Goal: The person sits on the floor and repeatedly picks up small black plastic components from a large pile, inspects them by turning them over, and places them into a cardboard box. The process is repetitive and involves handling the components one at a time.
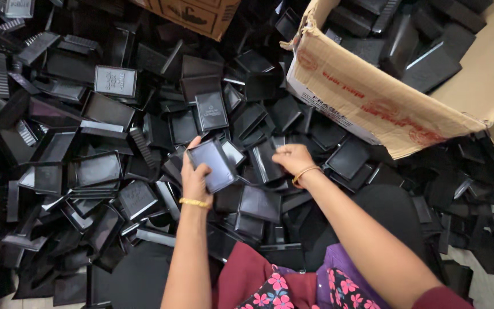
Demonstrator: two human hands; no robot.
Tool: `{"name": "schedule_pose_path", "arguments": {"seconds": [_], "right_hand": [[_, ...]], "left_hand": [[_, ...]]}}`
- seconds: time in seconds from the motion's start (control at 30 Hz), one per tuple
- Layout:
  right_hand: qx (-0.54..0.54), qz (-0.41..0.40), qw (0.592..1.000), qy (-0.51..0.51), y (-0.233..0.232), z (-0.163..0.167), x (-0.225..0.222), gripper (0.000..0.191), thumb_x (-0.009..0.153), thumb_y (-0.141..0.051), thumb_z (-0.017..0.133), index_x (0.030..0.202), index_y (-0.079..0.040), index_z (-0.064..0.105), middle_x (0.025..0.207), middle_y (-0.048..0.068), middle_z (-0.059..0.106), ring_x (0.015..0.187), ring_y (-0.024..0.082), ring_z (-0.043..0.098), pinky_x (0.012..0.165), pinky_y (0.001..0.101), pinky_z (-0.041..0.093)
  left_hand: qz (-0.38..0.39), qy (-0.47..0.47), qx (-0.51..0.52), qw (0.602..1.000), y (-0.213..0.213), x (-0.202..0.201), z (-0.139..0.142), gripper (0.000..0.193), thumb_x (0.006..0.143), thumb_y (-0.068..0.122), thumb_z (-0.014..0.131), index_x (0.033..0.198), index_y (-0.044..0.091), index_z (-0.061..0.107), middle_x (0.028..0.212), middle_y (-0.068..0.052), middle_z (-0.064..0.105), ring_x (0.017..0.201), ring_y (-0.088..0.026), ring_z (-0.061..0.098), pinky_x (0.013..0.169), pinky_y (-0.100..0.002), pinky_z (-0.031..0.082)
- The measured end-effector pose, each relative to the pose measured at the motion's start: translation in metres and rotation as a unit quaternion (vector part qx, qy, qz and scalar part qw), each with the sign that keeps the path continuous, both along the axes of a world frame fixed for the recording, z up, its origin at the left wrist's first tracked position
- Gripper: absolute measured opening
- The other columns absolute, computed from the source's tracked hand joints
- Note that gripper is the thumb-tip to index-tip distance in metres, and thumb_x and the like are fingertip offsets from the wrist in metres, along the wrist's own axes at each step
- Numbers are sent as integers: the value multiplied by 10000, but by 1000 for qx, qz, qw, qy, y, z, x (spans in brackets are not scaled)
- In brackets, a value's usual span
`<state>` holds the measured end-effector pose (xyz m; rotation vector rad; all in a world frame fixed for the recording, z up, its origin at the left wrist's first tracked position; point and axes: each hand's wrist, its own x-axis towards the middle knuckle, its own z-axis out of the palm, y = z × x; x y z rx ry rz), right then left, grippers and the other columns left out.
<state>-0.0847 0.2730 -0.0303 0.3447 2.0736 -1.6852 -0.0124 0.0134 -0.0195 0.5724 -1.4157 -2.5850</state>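
Floor level, seen from above: black plastic tray parts (95,171) cover almost everything, a loose heap of shallow rectangular lids and bases lying at all angles, some face up, some on edge. Landmark is the big cardboard box (373,103) at upper right, tipped toward the heap with its flap torn and creased; more black pieces sit inside it, probably tipped that way so parts are easy to reach or spill out. A second cardboard box (192,14) shows only its corner, well left of the big one at the top edge. Left hand (194,180) is below and left of the big box, fingers wrapped round the edge of a flat black lid (215,166), thumb on its near side, lid lifted clear of the heap and tilted face up (held that way likely to check its surface). Gold bangle (194,202) on that wrist. Right hand (293,159) is just below the big box's lower left corner, palm down in the heap, fingers curled into the pieces; whether it has actually closed on one I cannot tell. Thin bracelet (306,171) on that wrist. Below the hands, the person's lap: maroon and purple floral cloth (293,283), with trays pressed against it on both sides.
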Motion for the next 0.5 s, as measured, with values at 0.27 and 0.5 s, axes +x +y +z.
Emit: {"name": "schedule_pose_path", "arguments": {"seconds": [0.27,0.5], "right_hand": [[144,167,935,276,-47,36,55,493,703,-207,902,1044,-29,595,1043,142,664,996,222,637,912,363,542],[-74,108,984,119,-44,76,49,853,650,-301,916,1375,-131,500,1273,187,678,1213,278,660,1030,387,514]], "left_hand": [[-18,-18,121,992,62,-9,-22,431,1078,454,489,1303,92,550,1199,-93,655,1046,-199,642,939,-356,542],[-45,-25,101,994,56,-8,-7,667,1017,601,361,1460,130,524,1193,-87,697,1042,-194,681,937,-347,549]]}}
